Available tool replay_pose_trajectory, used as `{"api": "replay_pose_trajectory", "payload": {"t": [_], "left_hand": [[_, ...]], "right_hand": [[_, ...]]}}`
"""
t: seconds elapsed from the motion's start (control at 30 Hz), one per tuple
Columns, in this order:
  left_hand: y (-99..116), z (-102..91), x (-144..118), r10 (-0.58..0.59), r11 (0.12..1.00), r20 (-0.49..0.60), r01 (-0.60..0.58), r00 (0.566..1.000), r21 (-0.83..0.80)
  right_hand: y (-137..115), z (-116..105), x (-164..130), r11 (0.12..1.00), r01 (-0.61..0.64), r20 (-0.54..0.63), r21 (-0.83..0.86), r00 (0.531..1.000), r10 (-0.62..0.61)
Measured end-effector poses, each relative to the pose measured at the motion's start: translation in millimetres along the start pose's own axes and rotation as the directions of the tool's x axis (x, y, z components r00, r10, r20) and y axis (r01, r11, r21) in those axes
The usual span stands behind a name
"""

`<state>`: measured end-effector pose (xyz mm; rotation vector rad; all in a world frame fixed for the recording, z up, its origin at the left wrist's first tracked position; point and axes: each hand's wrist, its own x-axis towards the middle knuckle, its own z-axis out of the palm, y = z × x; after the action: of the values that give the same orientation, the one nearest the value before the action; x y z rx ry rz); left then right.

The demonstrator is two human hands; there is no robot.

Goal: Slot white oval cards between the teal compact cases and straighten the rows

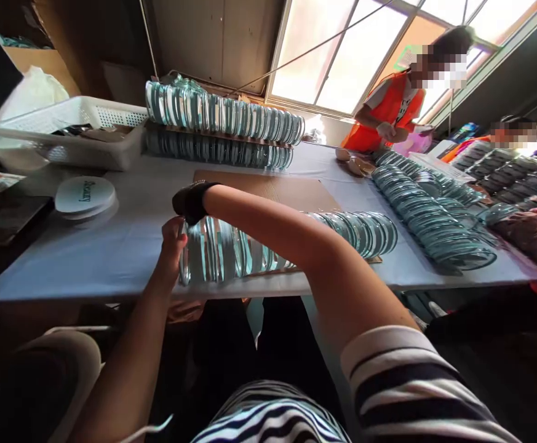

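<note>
The left hand [171, 246] presses curled fingers against the end of a row of glass discs [286, 246]; the right hand [192, 200] grips its top; writing on the white lid [85, 194] beyond is unreadable

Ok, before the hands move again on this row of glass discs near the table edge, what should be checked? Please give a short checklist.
1. Left hand supports the row's end disc: ok.
2. Right hand grips something: cannot tell, its dark glove hides the fingers.
3. Row of glass discs stands on edge, unbroken: ok.
4. Row sits far from the table edge: not ok, it is close.
5. Cardboard sheet behind lies flat: ok.
</note>
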<state>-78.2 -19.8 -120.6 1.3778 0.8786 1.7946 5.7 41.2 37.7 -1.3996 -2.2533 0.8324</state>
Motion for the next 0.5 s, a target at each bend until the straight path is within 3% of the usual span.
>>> {"api": "replay_pose_trajectory", "payload": {"t": [0.1, 0.17, 0.27, 0.37, 0.5], "left_hand": [[20, 5.9, -17, 0.014, 0.999, 0.009, -0.013, 1.000, -0.034], [29, 10.1, -21, 0.004, 1.000, 0.021, -0.004, 1.000, -0.010], [33, 11.5, -18, -0.025, 0.999, 0.058, 0.027, 0.998, -0.041], [36, 8.4, -15, -0.046, 0.996, 0.097, 0.052, 0.994, -0.066], [43, 5.2, -15, -0.070, 0.996, 0.096, 0.064, 0.993, 0.056]], "right_hand": [[-1, -10, -17, 0.878, 0.197, 0.112, -0.437, 0.980, -0.164], [1, -18, -35, 0.775, 0.278, 0.161, -0.567, 0.960, -0.227], [2, -21, -74, 0.706, 0.291, 0.102, -0.646, 0.949, -0.297], [3, -2, -126, 0.680, 0.239, 0.017, -0.694, 0.948, -0.316], [14, 45, -188, 0.651, 0.214, 0.070, -0.729, 0.968, -0.239]]}}
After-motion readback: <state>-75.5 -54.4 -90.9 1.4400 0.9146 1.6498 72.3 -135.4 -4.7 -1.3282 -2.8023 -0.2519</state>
